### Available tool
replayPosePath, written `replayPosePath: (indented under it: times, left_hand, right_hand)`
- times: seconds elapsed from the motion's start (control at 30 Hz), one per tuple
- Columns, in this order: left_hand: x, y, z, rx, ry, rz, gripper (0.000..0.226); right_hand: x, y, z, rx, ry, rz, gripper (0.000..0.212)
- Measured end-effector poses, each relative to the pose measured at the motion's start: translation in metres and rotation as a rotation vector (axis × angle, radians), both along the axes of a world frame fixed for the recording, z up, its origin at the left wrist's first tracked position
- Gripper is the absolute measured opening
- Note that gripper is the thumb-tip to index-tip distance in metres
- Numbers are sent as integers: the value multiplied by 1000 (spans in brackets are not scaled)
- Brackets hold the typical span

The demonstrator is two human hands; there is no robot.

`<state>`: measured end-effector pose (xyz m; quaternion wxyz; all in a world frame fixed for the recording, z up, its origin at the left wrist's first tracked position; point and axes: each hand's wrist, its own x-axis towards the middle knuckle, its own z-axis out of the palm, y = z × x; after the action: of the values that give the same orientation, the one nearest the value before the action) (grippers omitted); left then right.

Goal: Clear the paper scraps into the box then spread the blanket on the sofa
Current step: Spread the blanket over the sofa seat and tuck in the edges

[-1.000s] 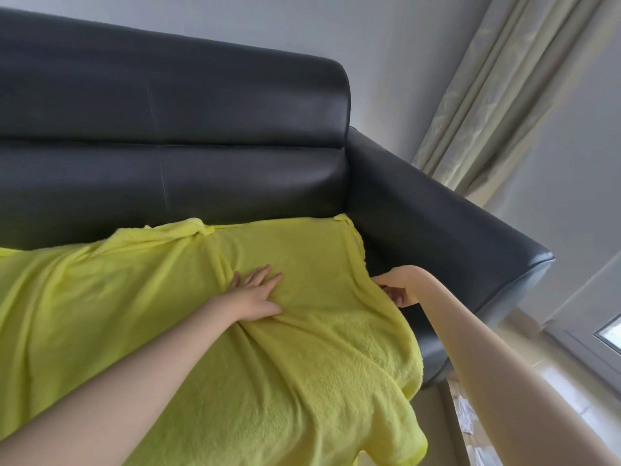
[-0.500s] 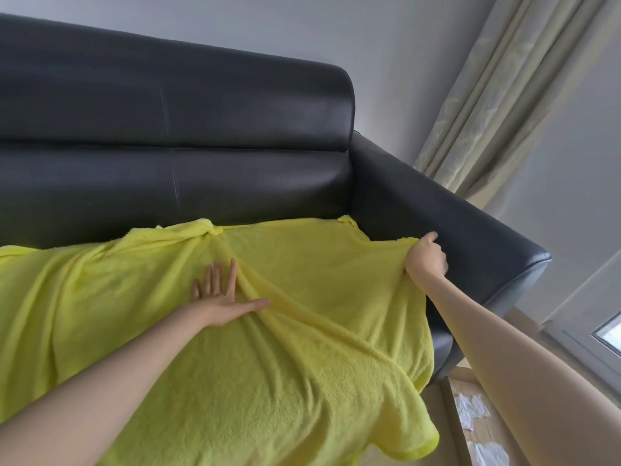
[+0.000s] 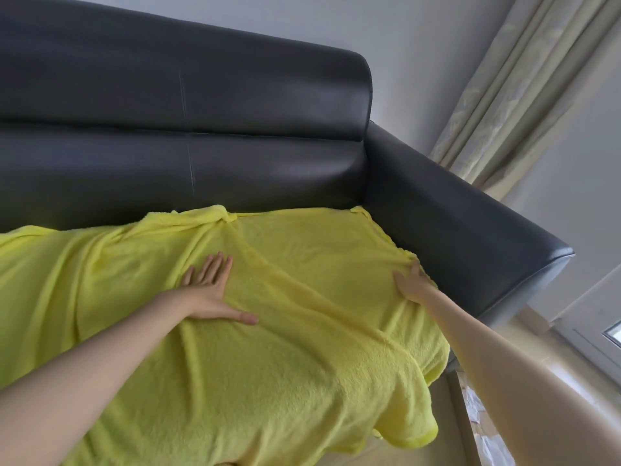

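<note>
A fluffy yellow blanket (image 3: 302, 364) covers the seat of the black leather sofa (image 3: 201, 129) and hangs over its front edge. My left hand (image 3: 211, 290) lies flat on the blanket near the middle, fingers apart, thumb stretched to the right. My right hand (image 3: 411, 284) rests on the blanket's right edge beside the sofa's armrest (image 3: 470, 237), fingers pressed onto the cloth; whether it pinches the cloth is hard to tell. A fold runs diagonally between the two hands. The cardboard box (image 3: 477, 425) with white paper scraps shows at the bottom right, mostly hidden by my right arm.
Pale curtains (image 3: 524, 89) hang at the upper right behind the armrest. A light wall stands behind the sofa. A window frame (image 3: 605, 334) and beige floor lie to the right.
My right hand has come down from the armrest and now presses the blanket's right edge onto the seat. My left hand has slid left and flattened with its fingers spread.
</note>
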<state>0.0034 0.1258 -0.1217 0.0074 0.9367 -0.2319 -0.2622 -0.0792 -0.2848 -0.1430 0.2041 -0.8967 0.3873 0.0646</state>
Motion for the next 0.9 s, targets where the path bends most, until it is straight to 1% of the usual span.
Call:
replayPosePath:
  times: [0.1, 0.2, 0.4, 0.43, 0.47, 0.5, 0.53, 0.57, 0.6, 0.67, 0.7, 0.73, 0.77, 0.83, 0.9]
  left_hand:
    - [10, 23, 5, 77, 29, -44, 147]
    - [21, 36, 13, 237, 33, -72, 145]
    - [27, 23, 41, 608, -11, 41, 147]
    - [23, 14, 50, 658, -15, 51, 143]
    - [15, 4, 59, 691, -12, 51, 131]
    - [5, -9, 67, 683, -17, 36, 109]
    - [-7, -26, 72, 637, -53, 11, 83]
    - [-18, -44, 72, 560, -114, -3, 66]
    - [-27, -62, 68, 457, -169, 7, 61]
    - [-45, -101, 52, 196, -197, 37, 73]
    - [-53, -117, 41, 75, -178, 48, 84]
    - [-65, -133, 30, 7, -141, 50, 97]
    - [-77, -143, 17, -20, -113, 28, 111]
    - [-98, -153, -3, -45, -139, -52, 132]
    - [-105, -149, -21, -85, -177, -90, 142]
  right_hand:
    - [-3, -7, -9, -35, 17, 55, 75]
    - [-4, -6, -12, -62, 26, 77, 74]
    - [-5, -14, -16, -65, 21, 92, 74]
    - [-5, -13, -15, -68, 21, 87, 73]
    - [-6, -9, -14, -100, 9, 83, 71]
    - [-7, -2, -12, -168, -20, 81, 67]
    - [-7, 6, -9, -267, -56, 79, 61]
    - [-6, 17, -6, -373, -95, 79, 53]
    - [-5, 29, -1, -446, -128, 87, 46]
    - [1, 55, 4, -467, -176, 117, 40]
    - [4, 67, 4, -434, -185, 125, 40]
    - [5, 78, 4, -387, -184, 118, 41]
    - [6, 88, 3, -337, -173, 104, 42]
    - [6, 98, -3, -274, -143, 93, 48]
    - [3, 96, -14, -242, -123, 105, 58]
